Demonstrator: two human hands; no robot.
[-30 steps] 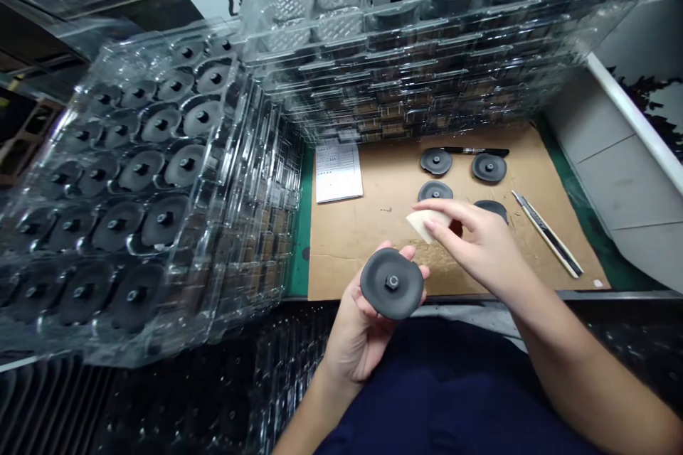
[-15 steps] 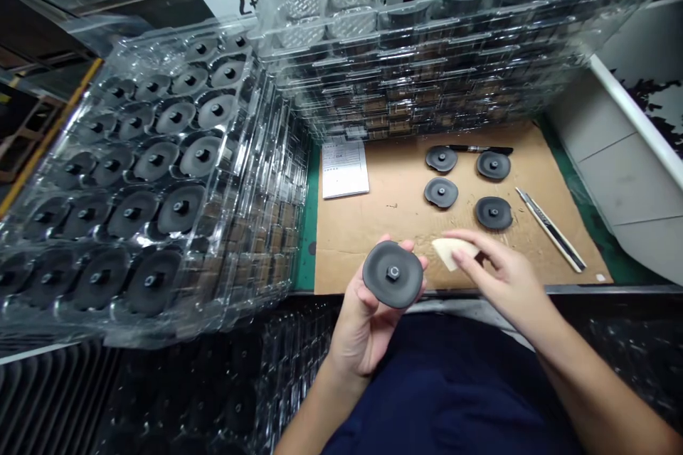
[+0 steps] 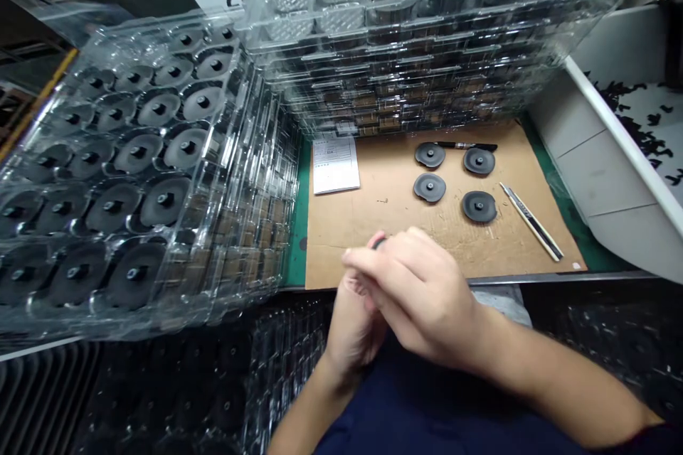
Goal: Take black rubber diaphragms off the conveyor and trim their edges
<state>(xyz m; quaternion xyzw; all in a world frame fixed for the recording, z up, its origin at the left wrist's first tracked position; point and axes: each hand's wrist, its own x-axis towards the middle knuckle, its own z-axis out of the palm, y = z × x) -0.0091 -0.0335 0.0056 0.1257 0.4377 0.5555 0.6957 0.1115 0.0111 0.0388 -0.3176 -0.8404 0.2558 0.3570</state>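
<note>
My left hand (image 3: 349,330) is closed around a round black rubber-looking disc (image 3: 378,243), of which only a dark sliver of edge shows. Over it lies my right hand (image 3: 427,291), fingers bent and covering the disc. The cream wedge, which looks like a sponge, was pinched in the right hand earlier and is now hidden behind the fingers. Beyond the hands, several like discs lie apart on the cardboard, among them a near right one (image 3: 479,206) and a near left one (image 3: 430,187).
A utility knife (image 3: 531,220) and a black pen (image 3: 469,146) lie on the cardboard sheet (image 3: 341,227), with a paper pad (image 3: 336,167) at its left. Stacked clear trays of discs rise at left (image 3: 213,178) and back (image 3: 395,57). A white bin (image 3: 592,149) holding small black pieces stands right.
My right hand has moved left onto the disc in my left hand, covering it and hiding the cream wedge. The view has shifted slightly; the discs on the cardboard stay in place.
</note>
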